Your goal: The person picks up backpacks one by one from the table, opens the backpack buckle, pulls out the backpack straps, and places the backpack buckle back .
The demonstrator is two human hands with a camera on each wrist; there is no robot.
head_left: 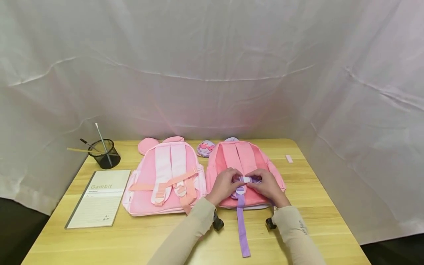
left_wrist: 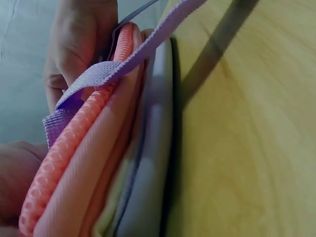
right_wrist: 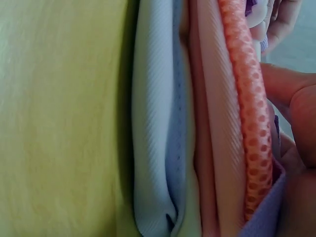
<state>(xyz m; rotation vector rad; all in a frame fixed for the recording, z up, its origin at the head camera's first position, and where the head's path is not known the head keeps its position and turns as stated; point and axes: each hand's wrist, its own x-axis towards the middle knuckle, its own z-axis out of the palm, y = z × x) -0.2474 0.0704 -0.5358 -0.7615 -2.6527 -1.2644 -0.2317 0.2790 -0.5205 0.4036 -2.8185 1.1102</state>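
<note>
A coral-pink backpack point(head_left: 245, 158) lies back side up, its shoulder straps crossing toward its lower part. Over it, a white buckle point(head_left: 246, 179) joins purple webbing and sits between both hands. My left hand point(head_left: 226, 184) pinches the buckle's left side with thumb and fingers. On the other side, my right hand point(head_left: 266, 186) grips its right end. A loose purple strap point(head_left: 242, 228) hangs down over the table edge-side of the bag. In the left wrist view, purple webbing point(left_wrist: 103, 74) loops across the coral mesh edge point(left_wrist: 74, 138). The right wrist view hides the buckle mostly.
Left of it lies a pale pink backpack point(head_left: 149, 198) with orange straps. A notebook point(head_left: 99, 202) and a black mesh pen cup point(head_left: 110, 158) stand farther left. A small pink eraser-like block point(head_left: 289, 158) is at right. Grey curtains point(head_left: 212, 73) enclose the table.
</note>
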